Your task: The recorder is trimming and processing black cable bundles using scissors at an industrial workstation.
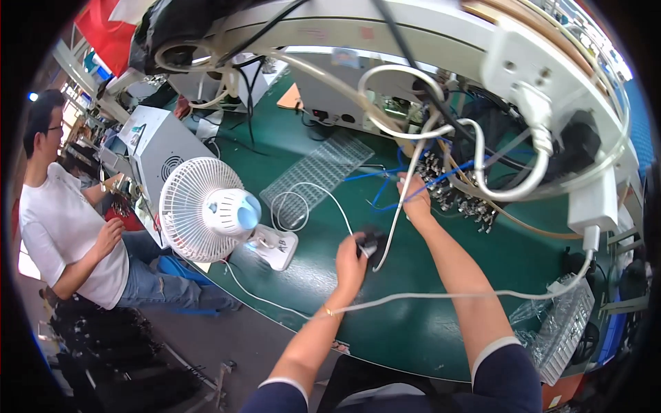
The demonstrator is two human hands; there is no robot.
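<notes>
My left hand (350,264) is closed around a small black object (372,242), blurred, over the green tabletop (323,275). Farther off, my right hand (416,198) reaches to the edge of a heap of cables with metal connectors (451,184). Its fingers are bent together beside thin blue wires (385,186); what they pinch, if anything, is too small to make out. A hanging white cable (398,227) passes between my hands, down to near the black object. Left of my left hand, a thin white cord (330,195) lies looped on the table.
A white fan (210,208) stands at the left, near a clear plastic tray (320,172). A power strip (520,62) with cables hangs overhead. Wrapped parts (568,327) lie at the right edge. A person (76,227) sits at the left, beside a grey machine (165,148).
</notes>
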